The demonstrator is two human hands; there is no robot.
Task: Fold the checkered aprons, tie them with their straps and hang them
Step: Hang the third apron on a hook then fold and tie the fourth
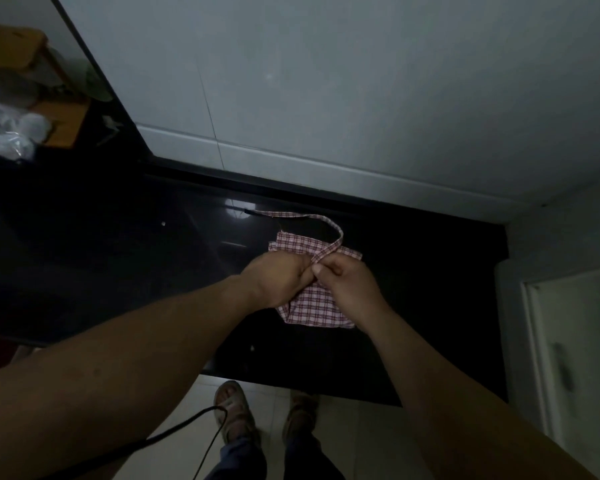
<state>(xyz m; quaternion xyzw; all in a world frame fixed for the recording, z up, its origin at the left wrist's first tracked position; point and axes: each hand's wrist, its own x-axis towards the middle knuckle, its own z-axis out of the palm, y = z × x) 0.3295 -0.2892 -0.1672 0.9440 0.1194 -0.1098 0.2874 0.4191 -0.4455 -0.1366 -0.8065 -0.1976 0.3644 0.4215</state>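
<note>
A red-and-white checkered apron (pixel 314 306), folded into a small packet, lies on the black countertop (pixel 118 258). One of its straps (pixel 312 220) loops away from the packet toward the wall and back over the fold. My left hand (pixel 278 277) and my right hand (pixel 347 285) meet over the middle of the packet. Both pinch the strap where it crosses the fold. The knot area is hidden under my fingers.
A white tiled wall (pixel 326 98) rises right behind the counter. At the far left stand a wooden shelf (pixel 18 53) and a crumpled plastic bag (pixel 11 133). A white cabinet door (pixel 575 358) is at the right. A black cable (pixel 187 424) hangs by my sandalled feet (pixel 232 410).
</note>
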